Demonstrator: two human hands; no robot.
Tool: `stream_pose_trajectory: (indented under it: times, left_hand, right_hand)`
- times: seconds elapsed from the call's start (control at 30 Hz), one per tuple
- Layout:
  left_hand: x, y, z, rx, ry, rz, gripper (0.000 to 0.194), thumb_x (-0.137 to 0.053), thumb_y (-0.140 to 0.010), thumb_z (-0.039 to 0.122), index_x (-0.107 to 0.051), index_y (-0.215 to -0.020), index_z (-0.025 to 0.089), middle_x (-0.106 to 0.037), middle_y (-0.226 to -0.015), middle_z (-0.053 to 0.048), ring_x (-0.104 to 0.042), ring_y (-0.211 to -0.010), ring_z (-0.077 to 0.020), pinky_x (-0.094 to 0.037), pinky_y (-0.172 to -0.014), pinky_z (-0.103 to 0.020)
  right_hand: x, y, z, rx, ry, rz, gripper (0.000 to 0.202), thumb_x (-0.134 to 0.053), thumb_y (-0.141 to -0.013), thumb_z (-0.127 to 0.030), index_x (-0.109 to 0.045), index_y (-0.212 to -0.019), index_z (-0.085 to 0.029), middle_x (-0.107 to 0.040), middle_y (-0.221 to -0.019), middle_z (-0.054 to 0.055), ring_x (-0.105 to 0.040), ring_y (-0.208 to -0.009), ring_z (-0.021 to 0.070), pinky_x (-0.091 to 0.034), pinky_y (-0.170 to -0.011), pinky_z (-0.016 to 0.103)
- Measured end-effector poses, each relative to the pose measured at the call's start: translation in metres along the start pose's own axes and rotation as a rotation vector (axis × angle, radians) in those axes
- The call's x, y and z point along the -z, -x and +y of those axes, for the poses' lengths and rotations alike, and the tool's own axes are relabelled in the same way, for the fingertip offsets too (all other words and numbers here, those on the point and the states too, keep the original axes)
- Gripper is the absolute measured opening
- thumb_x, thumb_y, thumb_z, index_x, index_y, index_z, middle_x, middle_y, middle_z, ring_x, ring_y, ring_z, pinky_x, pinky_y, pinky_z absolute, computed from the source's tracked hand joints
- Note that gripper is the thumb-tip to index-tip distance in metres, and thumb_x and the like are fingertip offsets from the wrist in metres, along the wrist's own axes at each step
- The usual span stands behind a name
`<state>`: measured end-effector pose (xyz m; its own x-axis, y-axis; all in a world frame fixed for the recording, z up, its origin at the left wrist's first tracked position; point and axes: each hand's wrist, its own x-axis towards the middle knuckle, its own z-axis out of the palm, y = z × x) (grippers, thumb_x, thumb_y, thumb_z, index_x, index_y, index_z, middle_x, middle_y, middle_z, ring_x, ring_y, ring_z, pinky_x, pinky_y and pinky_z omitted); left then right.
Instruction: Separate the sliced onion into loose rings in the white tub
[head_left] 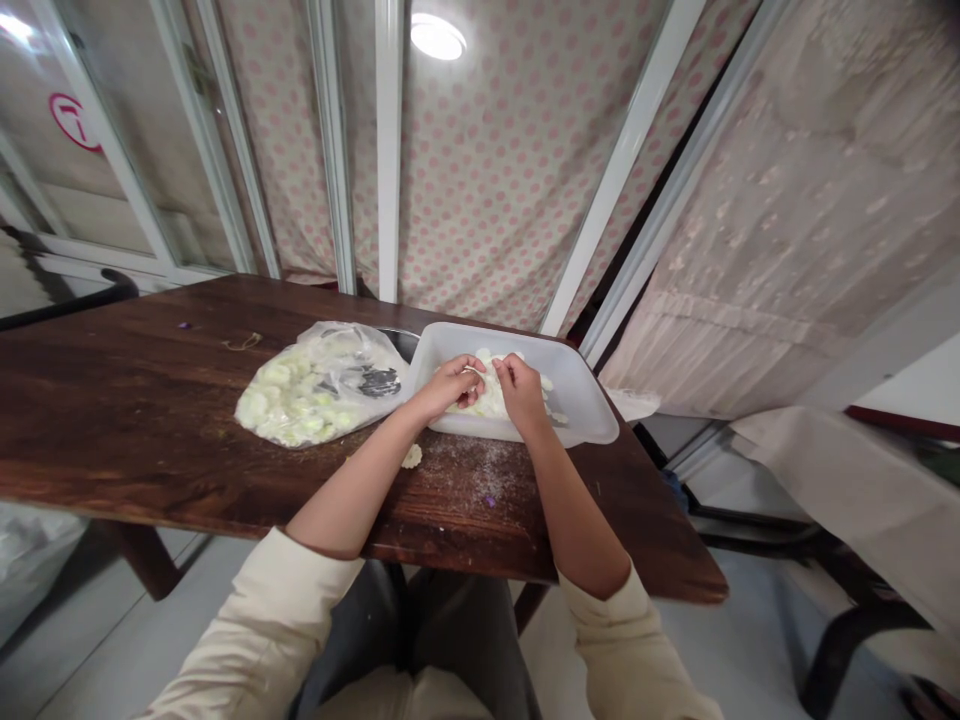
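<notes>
Curling left hand (456,386) and right hand (519,388) over pale produce slices (491,396) inside white plastic tray (589,408), beside translucent plastic bag (354,348); leaving any grasp impossible to tell.

- Left of frame: surface (112,400) offers wide low passage; string loop (244,342) lies near bag.
- Centre left: bulging plastic bag (281,400) blocks low approach to tray (592,412) from left.
- Frame centre: left hand (456,385) and right hand (521,392) obstruct tray middle; narrow gap between.
- Right end of tray: bare floor, accessible from above; raised walls bar sideways entry.
- Lower centre: room between forearms, loose slice (412,457) beside left forearm.
- Upper centre: window frame (388,150) limits reach beyond tray.
</notes>
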<state>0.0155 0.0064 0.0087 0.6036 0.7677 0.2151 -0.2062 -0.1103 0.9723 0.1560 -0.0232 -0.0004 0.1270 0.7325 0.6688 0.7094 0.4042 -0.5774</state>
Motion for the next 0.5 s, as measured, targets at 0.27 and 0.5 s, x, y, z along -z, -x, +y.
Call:
stream_pose_trajectory:
  times: [0.27,0.5]
  left_hand:
    - [0.0036,-0.0014,-0.0037,-0.078,-0.168,-0.005,0.034,-0.057,-0.072,0.046,-0.054,-0.073,0.013,-0.034,-0.048,0.006,-0.028,-0.042,-0.0035,-0.020,-0.043,-0.019]
    - [0.0008,0.0008,-0.0008,-0.078,-0.227,0.075,0.034,-0.061,-0.068,0.046,-0.045,-0.065,0.015,-0.035,-0.047,0.007,-0.026,-0.041,-0.0032,-0.018,-0.044,-0.019]
  right_hand:
    - [0.0014,0.0004,-0.0010,0.051,-0.055,-0.062,0.029,-0.042,-0.083,-0.039,-0.038,-0.062,-0.020,-0.037,-0.055,-0.005,-0.035,-0.053,0.0101,-0.028,-0.053,0.023]
    - [0.0019,-0.0004,-0.0023,-0.025,-0.108,0.017,0.036,-0.040,-0.084,-0.042,-0.029,-0.058,-0.020,-0.029,-0.054,-0.005,-0.031,-0.053,0.0097,-0.027,-0.053,0.024]
